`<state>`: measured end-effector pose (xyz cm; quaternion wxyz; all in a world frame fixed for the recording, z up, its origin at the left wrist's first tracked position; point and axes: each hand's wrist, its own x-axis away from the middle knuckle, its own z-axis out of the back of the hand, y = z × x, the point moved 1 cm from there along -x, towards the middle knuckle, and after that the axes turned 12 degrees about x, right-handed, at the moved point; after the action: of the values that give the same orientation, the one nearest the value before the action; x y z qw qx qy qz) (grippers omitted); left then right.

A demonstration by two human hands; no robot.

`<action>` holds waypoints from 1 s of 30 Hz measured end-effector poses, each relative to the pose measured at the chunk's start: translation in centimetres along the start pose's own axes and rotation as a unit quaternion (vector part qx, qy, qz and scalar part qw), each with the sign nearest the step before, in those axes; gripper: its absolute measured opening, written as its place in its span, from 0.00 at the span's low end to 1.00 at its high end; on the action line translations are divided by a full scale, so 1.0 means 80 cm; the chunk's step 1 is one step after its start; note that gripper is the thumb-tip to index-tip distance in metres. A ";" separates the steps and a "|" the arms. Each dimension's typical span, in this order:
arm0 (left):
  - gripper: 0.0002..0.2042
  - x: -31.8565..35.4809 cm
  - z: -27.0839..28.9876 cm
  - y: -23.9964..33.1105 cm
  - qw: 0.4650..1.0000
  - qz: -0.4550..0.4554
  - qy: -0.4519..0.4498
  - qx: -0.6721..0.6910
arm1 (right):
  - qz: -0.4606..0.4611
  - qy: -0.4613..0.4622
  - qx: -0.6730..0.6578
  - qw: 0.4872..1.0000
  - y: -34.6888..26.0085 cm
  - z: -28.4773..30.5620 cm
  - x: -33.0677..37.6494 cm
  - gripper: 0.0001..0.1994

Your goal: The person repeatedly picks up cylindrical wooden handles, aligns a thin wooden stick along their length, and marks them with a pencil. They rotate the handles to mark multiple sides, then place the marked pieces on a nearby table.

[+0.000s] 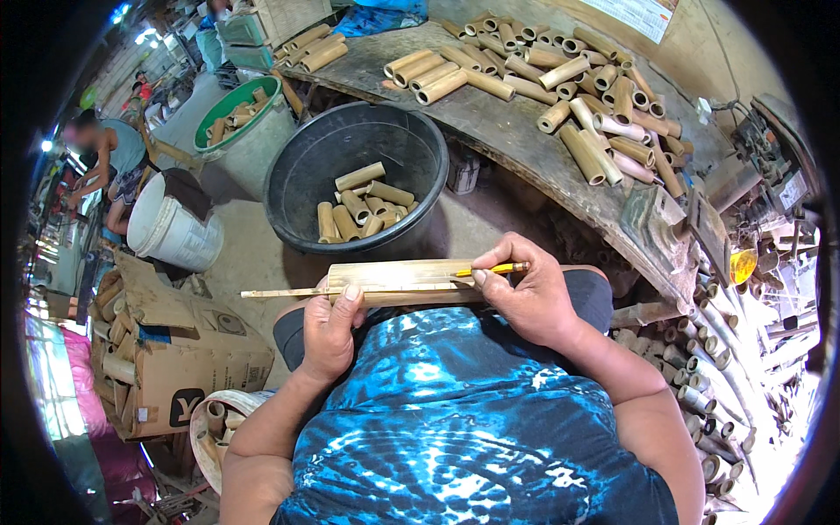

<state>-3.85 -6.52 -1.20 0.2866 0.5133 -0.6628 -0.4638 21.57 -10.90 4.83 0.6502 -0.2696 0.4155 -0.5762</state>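
Across my lap lies a thick bamboo tube (394,272), held level from left to right. A thin, light measuring strip (278,292) with marks along it runs over the tube's near side and sticks out past its left end. My left hand (331,331) is closed on the tube's left part, its thumb pressing the strip down. In my right hand (532,297) a yellow pencil (506,269) is pinched, tip pointing left and at the tube's surface near its right part. The tube's underside and some left fingers are hidden.
A black tub (284,188) with cut bamboo pieces stands ahead. Many bamboo pieces (547,74) lie on the wooden workbench (367,66). At left are a green-rimmed bin (254,153), a white bucket (179,232) and a cardboard box (197,376); a person (118,153) sits beyond. More bamboo (700,385) is piled at right.
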 end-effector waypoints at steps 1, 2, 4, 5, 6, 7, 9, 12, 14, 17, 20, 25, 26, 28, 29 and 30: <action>0.12 0.000 0.000 0.000 1.000 0.002 0.000 0.012 | 0.015 0.015 0.015 1.000 -0.002 0.000 0.000 0.04; 0.12 0.001 0.000 0.001 1.000 -0.001 -0.002 0.000 | 0.011 0.005 0.006 1.000 -0.003 -0.002 0.000 0.04; 0.12 0.002 0.000 0.001 1.000 0.002 -0.001 0.002 | 0.005 -0.013 -0.017 1.000 -0.006 -0.007 -0.001 0.05; 0.12 0.002 0.000 0.000 1.000 0.001 -0.004 -0.006 | 0.001 -0.015 -0.003 1.000 -0.007 -0.008 -0.002 0.04; 0.12 0.003 0.001 0.000 1.000 0.003 -0.005 -0.006 | 0.009 -0.018 0.008 1.000 -0.008 -0.010 -0.003 0.04; 0.13 0.003 0.002 0.000 1.000 0.005 -0.004 -0.007 | 0.017 -0.021 0.018 0.999 -0.008 -0.011 -0.004 0.03; 0.13 0.004 0.003 0.000 1.000 0.006 -0.006 -0.015 | 0.021 -0.017 0.037 0.999 -0.008 -0.013 -0.004 0.03; 0.12 0.005 0.004 -0.001 1.000 0.005 -0.004 -0.010 | 0.018 -0.016 0.045 0.999 -0.008 -0.014 -0.004 0.03; 0.12 0.005 0.003 -0.001 1.000 0.005 -0.003 -0.004 | 0.011 -0.021 0.046 0.999 -0.007 -0.014 -0.003 0.04; 0.12 0.005 0.002 0.000 1.000 0.006 -0.002 -0.004 | -0.003 -0.029 0.048 0.998 -0.007 -0.015 -0.003 0.05; 0.12 0.005 0.001 0.000 1.000 0.005 -0.003 -0.011 | -0.015 -0.028 0.039 0.999 -0.009 -0.013 -0.003 0.05; 0.12 0.006 -0.002 0.001 1.000 0.003 0.005 0.008 | 0.029 -0.004 0.048 0.998 -0.015 -0.012 -0.005 0.05; 0.12 0.006 -0.003 0.002 1.000 -0.001 0.001 0.002 | 0.044 -0.011 0.058 0.997 -0.015 -0.014 -0.006 0.05; 0.12 0.006 -0.003 0.002 1.000 0.004 -0.001 0.005 | 0.072 -0.024 0.079 0.994 -0.016 -0.020 -0.008 0.05; 0.12 0.006 -0.004 0.002 1.000 0.001 -0.001 0.000 | 0.070 -0.025 0.074 0.995 -0.016 -0.022 -0.009 0.05; 0.12 0.007 -0.004 0.003 1.000 0.002 0.001 0.000 | 0.067 -0.027 0.069 0.995 -0.016 -0.024 -0.010 0.05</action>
<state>-3.82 -7.12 -0.93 0.2888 0.5123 -0.6633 -0.4628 19.32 -10.11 5.09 0.7153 -0.2112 0.3746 -0.5509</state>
